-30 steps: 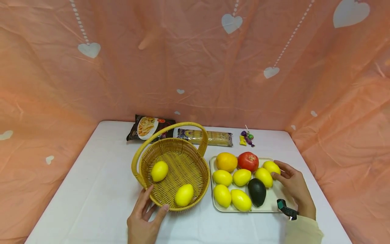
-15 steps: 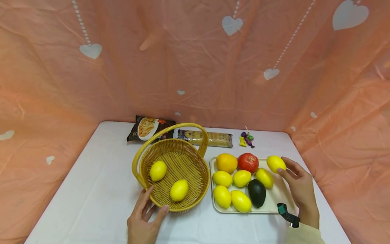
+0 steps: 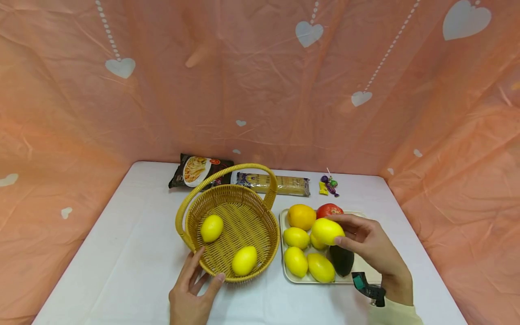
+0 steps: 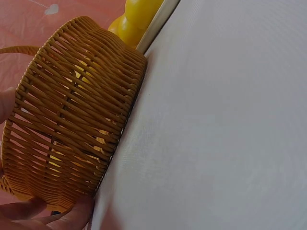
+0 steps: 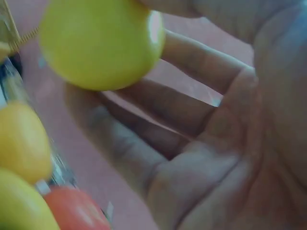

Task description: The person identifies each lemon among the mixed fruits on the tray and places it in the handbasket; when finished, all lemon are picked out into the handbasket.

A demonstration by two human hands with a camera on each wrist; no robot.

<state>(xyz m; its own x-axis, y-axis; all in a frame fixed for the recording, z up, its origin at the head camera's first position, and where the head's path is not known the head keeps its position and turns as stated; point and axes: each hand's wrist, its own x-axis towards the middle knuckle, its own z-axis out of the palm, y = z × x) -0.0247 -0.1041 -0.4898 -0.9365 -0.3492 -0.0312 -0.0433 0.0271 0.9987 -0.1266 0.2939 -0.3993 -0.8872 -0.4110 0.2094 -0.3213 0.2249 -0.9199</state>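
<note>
My right hand (image 3: 371, 241) pinches a lemon (image 3: 327, 231) between thumb and fingertips, over the middle of the cream tray (image 3: 367, 271). In the right wrist view, this lemon (image 5: 100, 45) sits at the fingertips, away from the palm. Beneath it on the tray are several lemons, an orange (image 3: 302, 217), a red pomegranate (image 3: 328, 210) and a dark avocado (image 3: 342, 261), partly hidden by the hand. My left hand (image 3: 194, 289) holds the near-left side of a wicker basket (image 3: 239, 216), thumb and index finger at its rim. Inside lie two lemons, one left (image 3: 212, 228) and one near the front (image 3: 244, 261).
Behind the basket lie a black food packet (image 3: 199, 170) and a clear pack of noodles (image 3: 280, 183). Several wrapped candies (image 3: 330, 185) sit behind the tray. The basket's tall handle (image 3: 227, 170) arches above its bowl. A peach curtain surrounds the white table (image 3: 122, 253).
My right hand has lifted the lemon from the tray's back right corner and carried it left. The basket's lemons rocked slightly. My left hand has stayed in place.
</note>
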